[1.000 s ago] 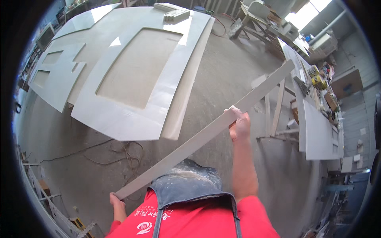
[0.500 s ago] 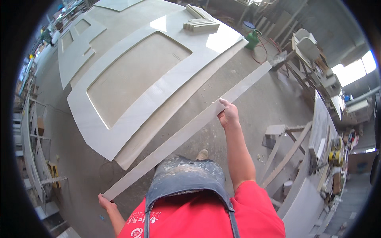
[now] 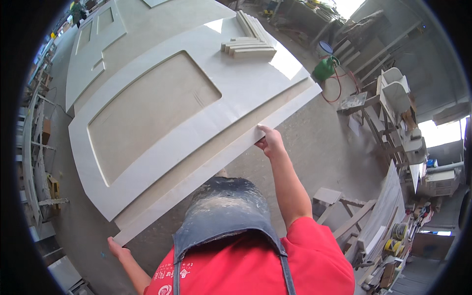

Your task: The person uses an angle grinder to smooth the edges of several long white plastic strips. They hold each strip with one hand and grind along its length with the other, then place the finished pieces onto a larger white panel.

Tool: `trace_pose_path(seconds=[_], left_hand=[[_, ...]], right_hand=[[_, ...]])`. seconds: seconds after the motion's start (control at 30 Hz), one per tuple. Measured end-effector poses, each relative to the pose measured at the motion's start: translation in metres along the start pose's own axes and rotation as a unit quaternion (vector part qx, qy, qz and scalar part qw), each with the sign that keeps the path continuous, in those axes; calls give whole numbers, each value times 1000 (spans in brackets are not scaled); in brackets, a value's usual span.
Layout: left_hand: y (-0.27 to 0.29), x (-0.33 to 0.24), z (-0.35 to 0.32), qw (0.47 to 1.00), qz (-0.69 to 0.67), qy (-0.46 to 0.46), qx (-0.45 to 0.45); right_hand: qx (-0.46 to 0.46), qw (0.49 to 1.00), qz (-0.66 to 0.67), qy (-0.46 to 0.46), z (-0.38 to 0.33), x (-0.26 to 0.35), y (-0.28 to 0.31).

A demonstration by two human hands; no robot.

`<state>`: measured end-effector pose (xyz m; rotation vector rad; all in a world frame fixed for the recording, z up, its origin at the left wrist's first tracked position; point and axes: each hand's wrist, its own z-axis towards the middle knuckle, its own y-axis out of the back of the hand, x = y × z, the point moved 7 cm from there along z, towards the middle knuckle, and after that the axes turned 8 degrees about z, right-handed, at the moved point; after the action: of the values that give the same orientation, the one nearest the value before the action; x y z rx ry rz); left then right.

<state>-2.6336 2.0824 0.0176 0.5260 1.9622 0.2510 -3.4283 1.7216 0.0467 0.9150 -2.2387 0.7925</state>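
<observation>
Head view: a long, narrow pale strip [image 3: 216, 164] is held at both ends, running from lower left to upper right. It lies alongside, and appears to touch, the lower right edge of a large white slab [image 3: 147, 162] with a rounded rectangular cutout.

Right hand [image 3: 268, 141]: grip closed on the strip's edge near mid-length, fingers curled over the top edge, thumb beneath. Contact is clear.

Left hand [image 3: 117, 248]: at the strip's lower left end, palm beneath the corner. Grip appears closed around the end, though the fingers are partly hidden by the strip.

The slab rests low over a grey concrete floor [image 3: 314, 132]. On its far corner sits a stack of short pale offcuts [image 3: 250, 45], fanned in an angle. A second white slab [image 3: 98, 44] with smaller cutouts lies beyond, upper left.

The person wears a red shirt [image 3: 255, 260] and a dusty grey apron [image 3: 223, 206]. A green canister [image 3: 323, 70] with a red hose stands on the floor, upper right. Workbenches and shelving [image 3: 398, 128] crowd the right side.
</observation>
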Motion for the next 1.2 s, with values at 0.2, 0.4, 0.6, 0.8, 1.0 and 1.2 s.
trace_pose_path(seconds=[0.2,0.4,0.6,0.8,1.0,1.2], left_hand=[[-38,-15,-1,997,83,4,-3],[-47,-8,21,998,65,8,9],[-58,-9,13,997,70,28,20],[-65,-15,13,997,61,50,4],[-79,-4,12,999,-16,25,21],[-90,-34,-35,993,89,37,-68]], right_hand=[[13,986,-162,-47,20,33,4],[10,967,-243,-74,33,42,10],[17,949,-311,-46,40,50,12],[21,913,-407,-33,42,61,2],[29,901,-433,-22,38,70,7],[10,876,-481,-23,35,68,4]])
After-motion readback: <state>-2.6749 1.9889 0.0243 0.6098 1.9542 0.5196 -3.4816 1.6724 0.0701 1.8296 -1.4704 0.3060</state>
